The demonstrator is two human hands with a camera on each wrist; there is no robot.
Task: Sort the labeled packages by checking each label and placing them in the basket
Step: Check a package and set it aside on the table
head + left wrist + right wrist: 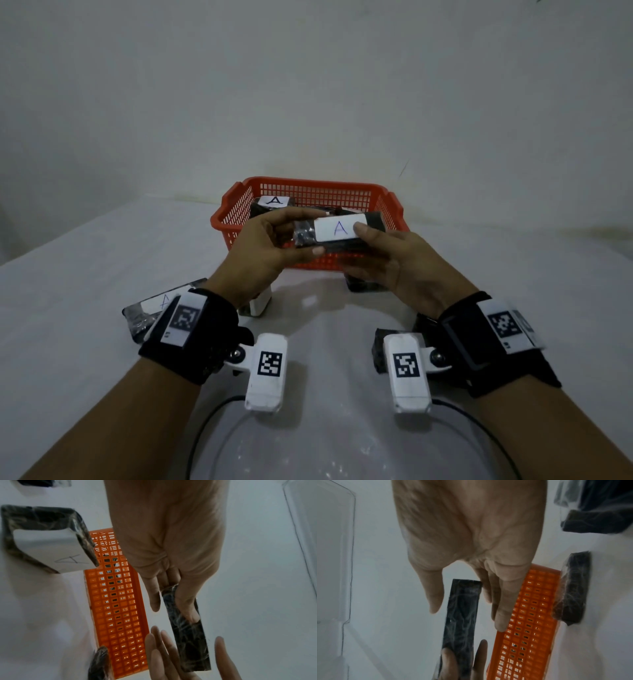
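A black wrapped package [339, 230] with a white label reading "A" is held above the front wall of the orange basket [308, 181]. My left hand [274, 240] pinches its left end between thumb and fingers [187, 609]. My right hand [380, 253] has straight fingers [501, 608] under its right end, and the thumb lies just over the label; the wrist views show a small gap between thumb and package [460, 615]. Another package labelled "A" [272, 202] lies inside the basket at the back left.
Several more black packages lie on the white table: one labelled "A" at the left [150, 308], one under my left hand [255, 305], one in front of the basket [363, 286] and one by my right wrist [378, 349]. A wall stands behind the basket.
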